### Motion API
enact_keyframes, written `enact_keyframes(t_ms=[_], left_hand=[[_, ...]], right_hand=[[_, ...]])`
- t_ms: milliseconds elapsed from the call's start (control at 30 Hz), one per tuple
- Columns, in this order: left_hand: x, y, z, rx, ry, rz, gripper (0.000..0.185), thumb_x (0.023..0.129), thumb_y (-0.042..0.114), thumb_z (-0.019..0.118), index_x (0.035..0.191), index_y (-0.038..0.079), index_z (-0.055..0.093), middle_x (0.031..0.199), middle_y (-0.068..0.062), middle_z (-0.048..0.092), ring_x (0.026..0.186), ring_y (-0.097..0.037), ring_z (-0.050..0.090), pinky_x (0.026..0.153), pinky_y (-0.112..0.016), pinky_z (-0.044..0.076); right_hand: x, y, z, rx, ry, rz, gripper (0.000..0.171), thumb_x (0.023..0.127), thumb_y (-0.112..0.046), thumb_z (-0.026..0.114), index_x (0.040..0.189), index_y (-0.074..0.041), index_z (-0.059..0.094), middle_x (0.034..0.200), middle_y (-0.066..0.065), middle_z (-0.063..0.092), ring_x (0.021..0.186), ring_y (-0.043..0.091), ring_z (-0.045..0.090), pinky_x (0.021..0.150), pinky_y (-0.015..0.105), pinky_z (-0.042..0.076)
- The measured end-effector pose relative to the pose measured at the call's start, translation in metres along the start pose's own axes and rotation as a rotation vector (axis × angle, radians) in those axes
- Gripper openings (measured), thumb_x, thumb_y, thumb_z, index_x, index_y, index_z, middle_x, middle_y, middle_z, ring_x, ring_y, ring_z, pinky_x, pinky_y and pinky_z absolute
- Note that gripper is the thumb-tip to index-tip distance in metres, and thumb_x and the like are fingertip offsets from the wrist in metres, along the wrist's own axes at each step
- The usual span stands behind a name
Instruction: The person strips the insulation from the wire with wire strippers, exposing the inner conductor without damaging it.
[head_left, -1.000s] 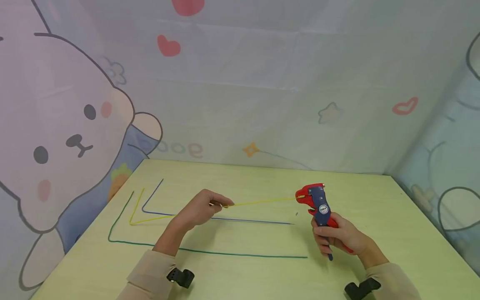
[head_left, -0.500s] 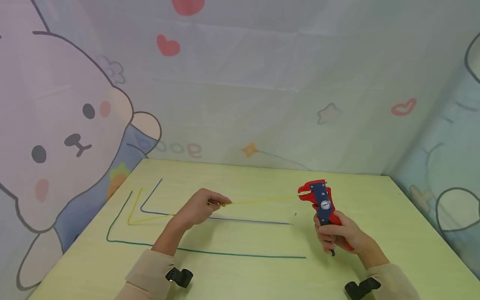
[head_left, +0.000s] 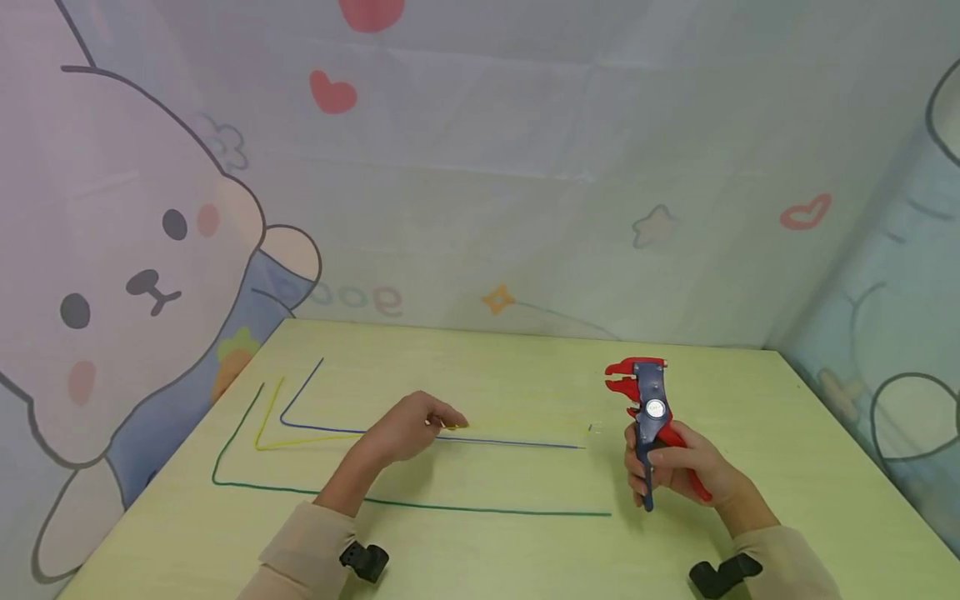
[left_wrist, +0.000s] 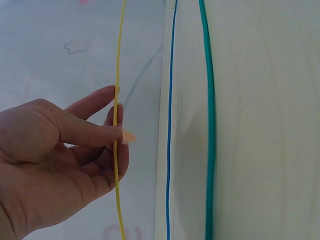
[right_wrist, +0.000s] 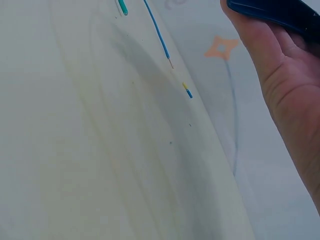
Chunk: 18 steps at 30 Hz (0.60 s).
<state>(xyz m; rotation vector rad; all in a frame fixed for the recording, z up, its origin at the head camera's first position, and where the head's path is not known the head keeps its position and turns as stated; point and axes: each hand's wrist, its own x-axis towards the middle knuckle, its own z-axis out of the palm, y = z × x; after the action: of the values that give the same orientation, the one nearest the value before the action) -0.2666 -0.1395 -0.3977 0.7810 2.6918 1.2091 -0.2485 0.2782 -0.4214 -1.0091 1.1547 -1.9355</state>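
My left hand (head_left: 412, 427) pinches a thin yellow wire (left_wrist: 118, 60) between thumb and fingers, a little above the table. The wire's bent far part lies on the table to the left; its right stretch looks faint and blurred in the head view. A red and blue wire stripper (head_left: 649, 387) stands upright in my right hand (head_left: 690, 468), fingers around its handles. Its red jaws stand apart, with no wire visible between them. In the right wrist view only a dark blue handle (right_wrist: 280, 11) of the tool shows.
A bent blue wire (head_left: 517, 443) lies behind a thicker green wire (head_left: 487, 509) on the pale table (head_left: 525, 558). Bare metal shows at the blue wire's end. Small blue (right_wrist: 189, 93) and yellow (right_wrist: 185, 86) bits appear beyond it. A printed cloth (head_left: 480, 167) hangs behind.
The stripper's jaws have parted and come away from the yellow wire, and the tool has shifted slightly right. My left hand has lowered a little with the wire.
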Motion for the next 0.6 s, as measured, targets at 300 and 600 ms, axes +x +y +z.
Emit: enact_keyframes(t_ms=[300,600], left_hand=[[0.001,-0.004,0.015,0.219,-0.016,-0.049,0.052,0.079,-0.029,0.044,0.093,0.005,0.081,0.096,-0.004,0.074,0.084,-0.019,0.063,0.075,-0.035,0.053],[-0.002,0.0,0.019,0.277,0.003,-0.056,0.04,0.081,-0.027,0.055,0.092,0.002,0.081,0.091,-0.005,0.072,0.081,-0.017,0.06,0.074,-0.035,0.052]], right_hand=[[0.0,-0.001,-0.001,0.011,-0.004,0.005,0.041,0.096,0.005,0.02,0.129,0.001,0.043,0.108,0.015,0.062,0.096,0.03,0.065,0.091,0.051,0.051],[0.0,-0.003,0.002,-0.013,0.007,0.017,0.041,0.096,0.004,0.021,0.13,0.001,0.043,0.109,0.015,0.062,0.098,0.029,0.065,0.092,0.051,0.051]])
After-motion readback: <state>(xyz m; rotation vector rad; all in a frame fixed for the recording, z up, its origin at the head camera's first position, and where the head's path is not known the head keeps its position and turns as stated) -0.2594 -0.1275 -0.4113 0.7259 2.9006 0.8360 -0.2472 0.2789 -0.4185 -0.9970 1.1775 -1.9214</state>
